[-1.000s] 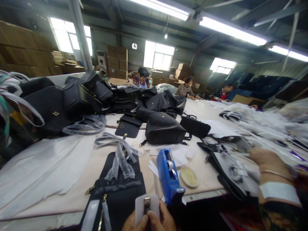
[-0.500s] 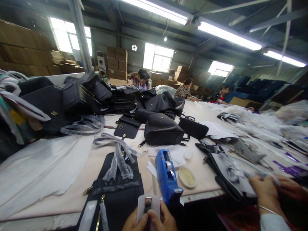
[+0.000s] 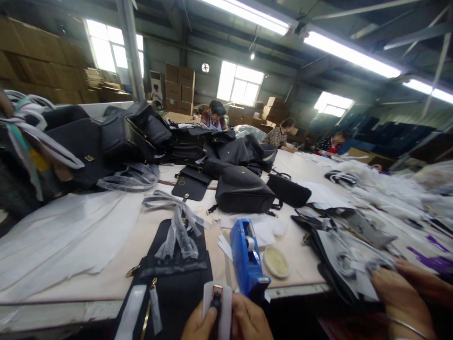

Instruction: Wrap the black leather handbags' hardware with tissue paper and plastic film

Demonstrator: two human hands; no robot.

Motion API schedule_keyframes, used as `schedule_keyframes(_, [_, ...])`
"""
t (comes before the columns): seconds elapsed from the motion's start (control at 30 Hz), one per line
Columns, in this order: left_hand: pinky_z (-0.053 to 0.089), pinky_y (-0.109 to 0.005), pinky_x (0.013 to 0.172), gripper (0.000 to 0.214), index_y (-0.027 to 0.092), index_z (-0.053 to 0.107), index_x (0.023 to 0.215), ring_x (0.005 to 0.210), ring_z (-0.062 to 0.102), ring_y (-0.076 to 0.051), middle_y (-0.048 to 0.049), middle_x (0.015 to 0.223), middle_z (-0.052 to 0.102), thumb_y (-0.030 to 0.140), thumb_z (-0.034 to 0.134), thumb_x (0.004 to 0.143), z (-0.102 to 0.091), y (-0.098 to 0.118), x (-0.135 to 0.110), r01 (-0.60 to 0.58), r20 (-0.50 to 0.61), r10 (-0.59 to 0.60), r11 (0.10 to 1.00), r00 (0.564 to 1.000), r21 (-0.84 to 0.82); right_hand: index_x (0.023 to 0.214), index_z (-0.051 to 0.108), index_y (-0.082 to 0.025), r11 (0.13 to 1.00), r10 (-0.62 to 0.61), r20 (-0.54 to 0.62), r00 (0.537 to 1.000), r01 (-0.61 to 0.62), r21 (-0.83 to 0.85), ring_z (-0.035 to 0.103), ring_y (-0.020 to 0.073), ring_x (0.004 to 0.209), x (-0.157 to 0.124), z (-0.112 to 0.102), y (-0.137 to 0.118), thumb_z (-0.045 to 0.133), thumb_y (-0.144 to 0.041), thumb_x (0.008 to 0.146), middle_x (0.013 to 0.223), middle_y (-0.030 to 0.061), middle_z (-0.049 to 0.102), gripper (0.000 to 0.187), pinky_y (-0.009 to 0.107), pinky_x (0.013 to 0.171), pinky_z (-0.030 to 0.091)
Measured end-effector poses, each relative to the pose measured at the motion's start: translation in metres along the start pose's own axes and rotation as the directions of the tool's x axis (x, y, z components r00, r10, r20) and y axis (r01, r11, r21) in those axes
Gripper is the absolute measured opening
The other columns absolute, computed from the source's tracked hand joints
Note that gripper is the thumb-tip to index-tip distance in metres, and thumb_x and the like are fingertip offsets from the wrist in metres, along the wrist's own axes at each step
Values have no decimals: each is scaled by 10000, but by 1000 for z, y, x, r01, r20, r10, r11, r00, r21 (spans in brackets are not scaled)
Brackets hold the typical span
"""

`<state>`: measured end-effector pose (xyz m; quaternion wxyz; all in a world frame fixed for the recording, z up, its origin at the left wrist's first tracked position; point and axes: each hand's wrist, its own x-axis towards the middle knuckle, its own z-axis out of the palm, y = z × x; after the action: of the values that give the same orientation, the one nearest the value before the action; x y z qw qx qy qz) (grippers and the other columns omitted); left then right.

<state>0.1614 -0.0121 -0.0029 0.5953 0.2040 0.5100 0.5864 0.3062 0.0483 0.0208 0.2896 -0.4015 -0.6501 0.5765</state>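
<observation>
Low in the middle, my left hand (image 3: pixel 200 322) is closed round a small white sheet (image 3: pixel 208 298) with rounded corners. Its thumb presses a black strap with a gold buckle (image 3: pixel 217 293) against that sheet. My right hand (image 3: pixel 250 317) grips the sheet's right edge with bent fingers; its fingertips are partly hidden. Behind my hands lies a black bag (image 3: pixel 177 288) with gold zips, its straps (image 3: pixel 177 241) wrapped in clear film. A blue tape dispenser (image 3: pixel 244 259) stands just beyond my right hand, beside a round dish of yellowish stuff (image 3: pixel 276 262).
Black bags (image 3: pixel 244 189) are heaped across the table (image 3: pixel 148 236). White sheets (image 3: pixel 63 236) lie at left. A co-worker's hands (image 3: pixel 399 288) handle a wrapped black bag (image 3: pixel 339 269) at right. Other people sit at the far side, before stacked cartons (image 3: pixel 179 89).
My right thumb has come off the buckle strap, and the right hand has shifted to the sheet's edge. The co-worker's hands have moved lower on their bag. The view has turned slightly left.
</observation>
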Motion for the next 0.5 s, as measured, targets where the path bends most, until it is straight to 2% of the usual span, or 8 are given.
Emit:
schedule_keyframes(0.07, [458, -413, 971, 592, 143, 713, 1075, 1121, 593, -353, -116, 974, 746, 583, 731, 680, 2, 6, -2, 8, 53, -8, 1000, 999, 2, 939, 643, -185, 950, 166, 106, 980, -188, 249, 400, 86, 399, 5, -7, -5, 535, -660, 841, 484, -62, 439, 497, 192, 412, 343])
schedule_keyframes(0.1, [466, -404, 948, 607, 133, 709, 1087, 1092, 606, -348, -114, 943, 747, 586, 729, 683, 3, 10, -4, 9, 86, -11, 1000, 996, 16, 972, 627, -181, 906, 205, 140, 969, -242, 347, 338, 63, 371, 7, -8, -6, 611, -663, 787, 472, -85, 410, 516, 180, 393, 306])
schedule_keyframes(0.2, [484, -371, 857, 629, 102, 697, 1113, 944, 654, -316, -113, 892, 739, 592, 697, 719, 7, 26, -7, -3, 239, -9, 999, 971, 51, 976, 616, -174, 833, 201, 182, 963, -266, 485, 317, 30, 379, 12, -6, -6, 776, -621, 636, 594, -59, 513, 584, 171, 392, 274])
schedule_keyframes(0.3, [485, -323, 751, 617, 110, 695, 1116, 816, 650, -268, -96, 860, 724, 606, 655, 751, 10, 36, -10, -29, 338, 18, 999, 941, 28, 923, 622, -166, 848, 182, 226, 957, -269, 456, 340, 26, 405, 14, -5, -11, 806, -569, 626, 656, -41, 547, 533, 169, 410, 263])
schedule_keyframes(0.5, [427, -236, 566, 586, 150, 722, 1071, 627, 553, -178, -28, 689, 662, 626, 651, 736, 13, 26, -6, -16, 300, 3, 999, 954, 40, 875, 588, -168, 922, 213, 177, 961, -258, 288, 448, 80, 479, 13, -8, -27, 713, -506, 751, 640, -42, 541, 380, 190, 462, 337])
